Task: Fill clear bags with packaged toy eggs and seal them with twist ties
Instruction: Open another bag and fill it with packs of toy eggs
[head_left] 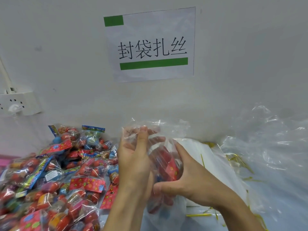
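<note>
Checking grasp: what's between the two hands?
Head view: a clear bag holding red packaged toy eggs sits between the left hand and right hand, both gripping it.

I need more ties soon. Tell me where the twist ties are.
In the head view the twist ties lie scattered on the right, on clear plastic sheeting beyond the right hand, near the wall.

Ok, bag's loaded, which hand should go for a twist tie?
Right, probably. The twist ties lie just right of the right hand, while the left hand already holds the clear bag near its top and borders the toy egg pile.
</note>
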